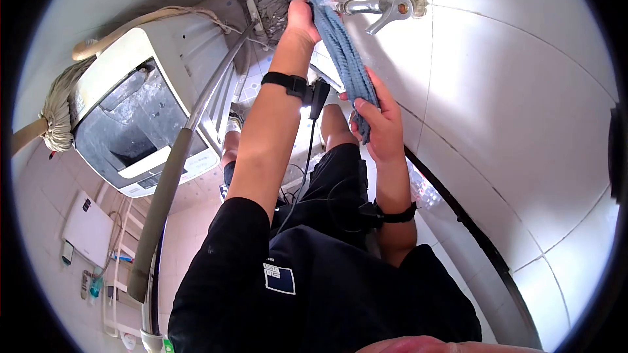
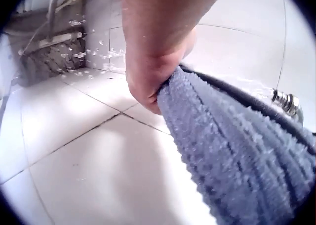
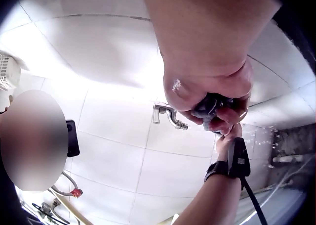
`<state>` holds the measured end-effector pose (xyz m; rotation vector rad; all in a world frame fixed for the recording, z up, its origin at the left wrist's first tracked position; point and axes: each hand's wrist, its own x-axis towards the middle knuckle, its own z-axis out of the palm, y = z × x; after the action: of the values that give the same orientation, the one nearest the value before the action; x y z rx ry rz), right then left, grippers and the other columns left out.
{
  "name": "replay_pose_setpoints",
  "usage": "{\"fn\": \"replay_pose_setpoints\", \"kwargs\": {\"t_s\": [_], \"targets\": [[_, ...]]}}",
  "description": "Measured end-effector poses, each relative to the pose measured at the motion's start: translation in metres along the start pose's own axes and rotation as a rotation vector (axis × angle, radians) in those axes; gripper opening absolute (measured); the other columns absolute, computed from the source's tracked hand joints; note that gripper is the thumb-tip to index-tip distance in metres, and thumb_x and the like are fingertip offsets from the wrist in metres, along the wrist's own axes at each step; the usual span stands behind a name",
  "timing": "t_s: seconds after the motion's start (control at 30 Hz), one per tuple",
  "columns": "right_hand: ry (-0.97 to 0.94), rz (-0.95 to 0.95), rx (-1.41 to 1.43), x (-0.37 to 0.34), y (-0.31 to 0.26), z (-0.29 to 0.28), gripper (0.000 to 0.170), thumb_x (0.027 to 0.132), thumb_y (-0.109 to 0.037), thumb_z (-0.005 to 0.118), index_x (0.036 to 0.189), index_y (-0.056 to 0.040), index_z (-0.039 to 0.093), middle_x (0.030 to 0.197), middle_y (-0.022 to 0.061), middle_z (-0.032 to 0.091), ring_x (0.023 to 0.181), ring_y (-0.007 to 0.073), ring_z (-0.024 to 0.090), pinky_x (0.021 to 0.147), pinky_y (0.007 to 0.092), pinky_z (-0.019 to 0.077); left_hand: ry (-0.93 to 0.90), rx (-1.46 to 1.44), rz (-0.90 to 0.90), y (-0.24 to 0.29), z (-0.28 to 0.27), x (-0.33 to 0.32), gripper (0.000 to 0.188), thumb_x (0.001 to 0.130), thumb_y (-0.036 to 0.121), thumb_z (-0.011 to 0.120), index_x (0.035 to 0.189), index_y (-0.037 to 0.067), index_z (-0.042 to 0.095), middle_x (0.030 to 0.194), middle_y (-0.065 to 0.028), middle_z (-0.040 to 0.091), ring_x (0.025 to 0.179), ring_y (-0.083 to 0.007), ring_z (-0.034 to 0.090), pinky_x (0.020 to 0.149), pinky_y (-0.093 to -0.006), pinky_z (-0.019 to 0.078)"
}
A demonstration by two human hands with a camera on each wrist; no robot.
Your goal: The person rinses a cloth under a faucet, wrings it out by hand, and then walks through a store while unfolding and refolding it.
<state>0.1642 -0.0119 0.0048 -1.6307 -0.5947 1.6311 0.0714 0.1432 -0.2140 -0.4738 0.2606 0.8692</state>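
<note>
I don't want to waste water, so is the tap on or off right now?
On: water streams from the tap towards the blue cloth, and droplets spray beyond it.

Bright glare is being thrown back by the glossy white tiled wall (image 1: 497, 91) across from the washing machine (image 1: 98, 137). The washing machine is being flanked by a string mop (image 1: 62, 108) and crossed in view by a grey-sleeved metal pole (image 1: 167, 193), while a white rack (image 1: 111, 307) is being seen near it.
</note>
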Motion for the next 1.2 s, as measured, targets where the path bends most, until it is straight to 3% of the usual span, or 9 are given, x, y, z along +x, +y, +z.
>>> {"fn": "replay_pose_setpoints", "kwargs": {"t_s": [0.1, 0.27, 0.4, 0.6, 0.73, 0.8, 0.87, 1.03, 1.2], "targets": [[0.048, 0.031, 0.067, 0.007, 0.001, 0.003, 0.051, 0.087, -0.007, 0.05, 0.136, -0.0023, 0.038, 0.098, 0.0167, 0.061, 0.051, 0.0085, 0.05, 0.043, 0.0197, 0.04, 0.015, 0.122, 0.282, -0.007, 0.001, -0.008, 0.064, 0.089, 0.044, 0.045, 0.124, -0.009, 0.042, 0.123, -0.0277, 0.051, 0.114, -0.0419, 0.05, 0.101, -0.0532, 0.036], [-0.309, 0.403, 1.392, 0.063, 0.006, 0.007, 0.037, 0.093, -0.024, 0.045, 0.122, -0.001, 0.043, 0.11, 0.0164, 0.05, 0.059, 0.0115, 0.047, 0.042, 0.0222, 0.0336, 0.003, -0.164, 0.138, -0.05, 0.03, -0.061, 0.064, 0.086, 0.051, 0.053, 0.116, -0.004, 0.051, 0.112, -0.0203, 0.058, 0.102, -0.0396, 0.055, 0.092, -0.0505, 0.0436], [-0.379, 0.504, 1.424, 0.081, 0.015, 0.009, 0.045, 0.093, -0.022, 0.044, 0.124, 0.0076, 0.032, 0.113, 0.0169, 0.046, 0.063, 0.0116, 0.048, 0.043, 0.021, 0.0329, 0.075, -0.179, 0.235, -0.033, 0.013, -0.039, 0.039, 0.089, 0.033, 0.051, 0.102, -0.003, 0.054, 0.092, -0.0203, 0.062, 0.084, -0.0373, 0.06, 0.078, -0.0458, 0.051], [-0.384, 0.647, 1.203, 0.052, 0.008, -0.001, 0.04, 0.095, -0.021, 0.041, 0.126, 0.004, 0.034, 0.101, 0.015, 0.048, 0.06, 0.0093, 0.047, 0.04, 0.0187, 0.029, 0.154, -0.212, 0.242, 0.039, -0.015, -0.022, 0.008, 0.084, 0.007, 0.054, 0.084, -0.001, 0.051, 0.072, -0.0107, 0.053, 0.062, -0.0199, 0.053, 0.061, -0.0323, 0.0484], [-0.233, 0.312, 0.474, 0.047, 0.005, 0.024, 0.037, 0.094, -0.019, 0.049, 0.125, -0.0015, 0.044, 0.094, 0.0112, 0.049, 0.062, 0.0106, 0.048, 0.045, 0.0203, 0.036, 0.331, 0.037, 0.314, 0.028, 0.028, -0.033, 0.054, 0.086, 0.058, 0.051, 0.083, 0.004, 0.049, 0.071, -0.0076, 0.048, 0.055, -0.0162, 0.046, 0.049, -0.0295, 0.0401], [0.029, -0.624, -0.656, 0.073, 0.018, 0.031, 0.03, 0.08, -0.014, 0.07, 0.108, -0.0081, 0.062, 0.085, 0.0121, 0.057, 0.064, 0.0159, 0.053, 0.053, 0.0272, 0.0426, 0.324, 0.04, 0.277, 0.031, 0.01, -0.024, 0.071, 0.078, 0.076, 0.043, 0.084, 0.006, 0.048, 0.067, -0.0065, 0.045, 0.054, -0.0158, 0.044, 0.046, -0.0296, 0.0381], [0.078, -0.582, -0.664, 0.094, 0.018, 0.035, 0.026, 0.068, -0.012, 0.079, 0.09, -0.0058, 0.067, 0.09, 0.0131, 0.059, 0.073, 0.0236, 0.058, 0.067, 0.0326, 0.0474, 0.126, -0.081, 0.158, 0.03, -0.003, -0.017, 0.068, 0.08, 0.074, 0.042, 0.081, 0.007, 0.049, 0.064, -0.0061, 0.042, 0.054, -0.0157, 0.043, 0.047, -0.0296, 0.0374], [0.116, -1.195, -0.856, 0.167, 0.031, 0.053, 0.032, 0.062, -0.017, 0.082, 0.082, -0.0023, 0.062, 0.099, 0.0118, 0.061, 0.098, 0.0313, 0.056, 0.083, 0.0408, 0.0449, 0.187, 0.164, 0.233, 0.012, 0.002, -0.021, 0.032, 0.092, 0.039, 0.047, 0.084, 0.01, 0.056, 0.078, -0.0043, 0.06, 0.068, -0.0218, 0.056, 0.062, -0.0372, 0.049], [0.2, -0.963, -0.826, 0.22, 0.032, 0.065, 0.034, 0.062, -0.028, 0.08, 0.079, -0.0051, 0.063, 0.087, 0.0154, 0.065, 0.086, 0.0329, 0.061, 0.076, 0.0413, 0.0478, 0.137, -0.057, 0.293, -0.003, -0.008, -0.041, 0.027, 0.095, 0.026, 0.041, 0.107, 0.006, 0.055, 0.097, -0.0079, 0.063, 0.086, -0.0221, 0.062, 0.074, -0.0378, 0.0529]]}}
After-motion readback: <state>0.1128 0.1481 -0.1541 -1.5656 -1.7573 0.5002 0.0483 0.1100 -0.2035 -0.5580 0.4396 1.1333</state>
